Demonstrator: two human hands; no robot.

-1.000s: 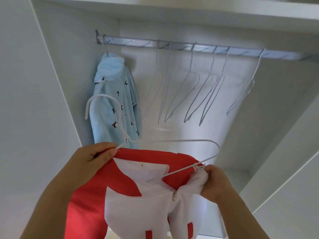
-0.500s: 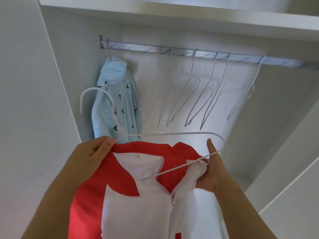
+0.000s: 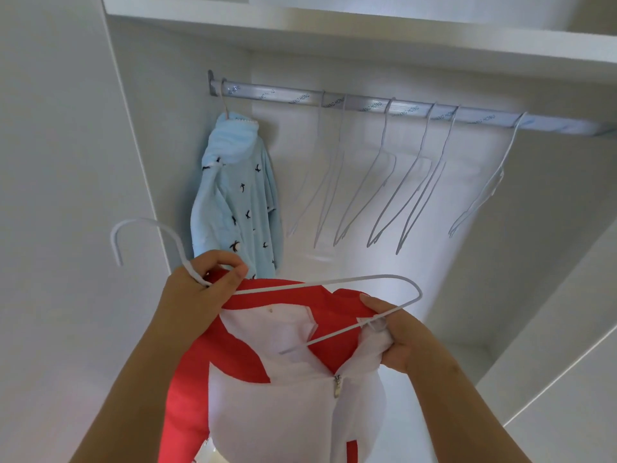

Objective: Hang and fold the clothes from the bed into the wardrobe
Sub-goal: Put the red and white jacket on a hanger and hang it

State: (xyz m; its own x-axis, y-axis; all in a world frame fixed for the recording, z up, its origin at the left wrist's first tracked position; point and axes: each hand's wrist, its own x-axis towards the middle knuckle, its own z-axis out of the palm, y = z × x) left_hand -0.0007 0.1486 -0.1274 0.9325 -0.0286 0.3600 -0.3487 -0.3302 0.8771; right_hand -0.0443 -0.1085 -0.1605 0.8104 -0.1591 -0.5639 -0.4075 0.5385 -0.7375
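Observation:
A red and white zip-up garment (image 3: 283, 389) hangs in front of me, partly threaded on a white wire hanger (image 3: 337, 282). My left hand (image 3: 200, 292) grips the hanger's neck together with the red collar; the hook curves up to the left. My right hand (image 3: 397, 335) pinches the white collar edge and the hanger's lower wire. The hanger's right shoulder sticks out bare above the garment. Behind, a silver wardrobe rail (image 3: 367, 103) runs across the open wardrobe.
A light blue hooded garment with small black birds (image 3: 237, 195) hangs at the rail's left end. Several bare white wire hangers (image 3: 384, 185) hang along the rail to its right. A white shelf (image 3: 334, 31) runs above; white side panels flank the opening.
My left hand has shifted from pressing the red collar to gripping the hanger's neck. My right thumb came down and the hand pinches the white collar against the hanger wire. The view has dropped slightly.

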